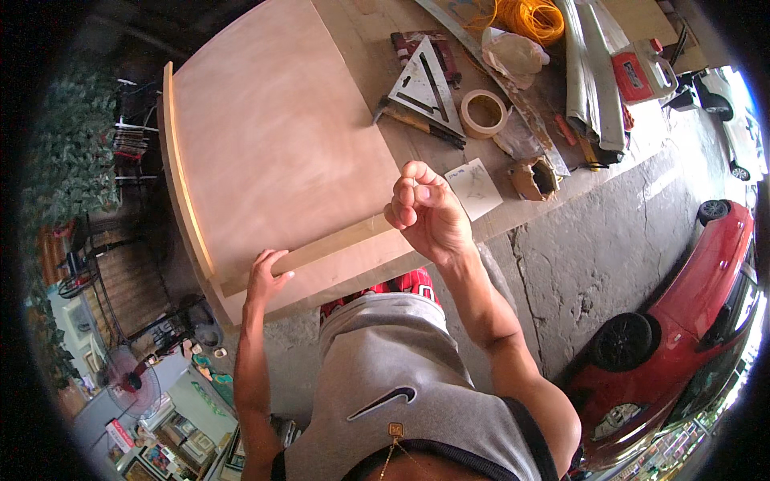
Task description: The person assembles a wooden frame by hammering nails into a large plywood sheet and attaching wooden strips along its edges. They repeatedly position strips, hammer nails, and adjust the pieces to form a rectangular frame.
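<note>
A large pale plywood sheet (273,136) lies on the workbench, with a thin wooden strip (321,250) along its near edge and another strip (183,172) along its left edge. My left hand (266,274) presses flat on the near strip close to the left corner. Over the right end of that strip my right hand (427,210) is raised, fingers curled together as if pinching something small; what it holds cannot be made out.
On the bench beyond the sheet lie a metal triangle square (425,84), a roll of tape (484,113), a slip of paper (475,187), a hammer handle (421,124), yellow cord (529,18) and a red tool (639,74). A red car (690,305) stands on the concrete at right.
</note>
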`<state>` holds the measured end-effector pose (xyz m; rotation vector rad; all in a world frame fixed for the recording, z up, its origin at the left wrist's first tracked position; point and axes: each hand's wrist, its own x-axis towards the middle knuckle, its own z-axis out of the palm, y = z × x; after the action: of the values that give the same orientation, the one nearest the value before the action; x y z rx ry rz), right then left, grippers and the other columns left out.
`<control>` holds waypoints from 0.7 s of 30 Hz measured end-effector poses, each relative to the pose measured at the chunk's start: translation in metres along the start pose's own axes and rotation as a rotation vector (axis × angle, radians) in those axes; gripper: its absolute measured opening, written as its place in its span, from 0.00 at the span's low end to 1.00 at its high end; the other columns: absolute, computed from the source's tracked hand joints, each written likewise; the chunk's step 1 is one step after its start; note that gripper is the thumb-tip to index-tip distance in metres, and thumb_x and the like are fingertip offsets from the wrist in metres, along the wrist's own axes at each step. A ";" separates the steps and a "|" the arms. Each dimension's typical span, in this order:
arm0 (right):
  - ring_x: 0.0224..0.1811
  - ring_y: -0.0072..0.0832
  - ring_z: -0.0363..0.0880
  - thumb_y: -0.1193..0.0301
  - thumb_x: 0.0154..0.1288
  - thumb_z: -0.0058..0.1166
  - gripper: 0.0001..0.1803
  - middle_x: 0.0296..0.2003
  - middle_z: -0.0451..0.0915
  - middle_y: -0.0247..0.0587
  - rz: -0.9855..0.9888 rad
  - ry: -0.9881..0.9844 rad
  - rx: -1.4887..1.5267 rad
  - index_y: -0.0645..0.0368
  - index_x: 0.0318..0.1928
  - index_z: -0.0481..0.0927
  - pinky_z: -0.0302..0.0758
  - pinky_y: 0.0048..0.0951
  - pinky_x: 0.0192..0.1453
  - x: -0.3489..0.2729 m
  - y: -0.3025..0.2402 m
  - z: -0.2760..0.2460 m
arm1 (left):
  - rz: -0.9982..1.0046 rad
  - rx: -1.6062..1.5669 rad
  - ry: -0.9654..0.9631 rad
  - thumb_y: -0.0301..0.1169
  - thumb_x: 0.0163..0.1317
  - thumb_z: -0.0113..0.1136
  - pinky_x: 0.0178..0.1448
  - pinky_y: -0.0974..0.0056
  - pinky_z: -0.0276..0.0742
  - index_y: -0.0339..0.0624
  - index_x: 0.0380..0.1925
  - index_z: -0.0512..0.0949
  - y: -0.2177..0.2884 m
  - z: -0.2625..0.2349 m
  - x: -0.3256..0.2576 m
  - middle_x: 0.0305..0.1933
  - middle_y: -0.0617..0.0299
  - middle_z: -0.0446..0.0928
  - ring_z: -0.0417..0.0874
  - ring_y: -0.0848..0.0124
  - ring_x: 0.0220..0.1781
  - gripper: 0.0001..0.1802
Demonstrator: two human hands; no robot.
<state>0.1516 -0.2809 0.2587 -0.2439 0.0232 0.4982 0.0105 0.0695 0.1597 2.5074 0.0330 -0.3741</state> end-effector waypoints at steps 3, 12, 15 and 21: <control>0.23 0.23 0.72 0.71 0.60 0.54 0.11 0.27 0.77 0.35 0.018 -0.014 -0.017 0.60 0.43 0.76 0.67 0.26 0.32 -0.004 0.000 0.002 | -0.030 -0.044 0.006 0.27 0.41 0.70 0.53 0.56 0.74 0.39 0.46 0.78 -0.002 0.006 -0.012 0.44 0.53 0.77 0.78 0.54 0.48 0.27; 0.31 0.29 0.76 0.75 0.62 0.49 0.05 0.30 0.78 0.40 -0.132 0.224 -0.363 0.63 0.37 0.76 0.72 0.30 0.40 -0.023 -0.010 -0.045 | -0.046 -0.169 0.118 0.30 0.41 0.70 0.48 0.59 0.75 0.37 0.43 0.78 -0.036 -0.001 -0.070 0.39 0.56 0.77 0.79 0.61 0.42 0.24; 0.33 0.29 0.76 0.78 0.65 0.47 0.04 0.30 0.77 0.40 -0.156 0.327 -0.497 0.65 0.36 0.75 0.73 0.29 0.42 -0.036 -0.016 -0.066 | -0.136 -0.352 0.217 0.28 0.43 0.70 0.47 0.62 0.75 0.36 0.42 0.77 -0.045 0.000 -0.094 0.37 0.58 0.77 0.79 0.66 0.40 0.23; 0.36 0.25 0.79 0.79 0.62 0.57 0.04 0.35 0.81 0.38 -0.197 0.461 -0.826 0.65 0.37 0.80 0.74 0.25 0.43 -0.044 0.003 -0.090 | -0.355 -0.510 0.494 0.29 0.50 0.69 0.43 0.67 0.75 0.37 0.45 0.78 -0.064 0.011 -0.103 0.38 0.60 0.76 0.78 0.72 0.38 0.21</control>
<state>0.1150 -0.3207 0.1747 -1.1568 0.2431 0.2226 -0.0985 0.1219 0.1436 2.0178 0.6861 0.1181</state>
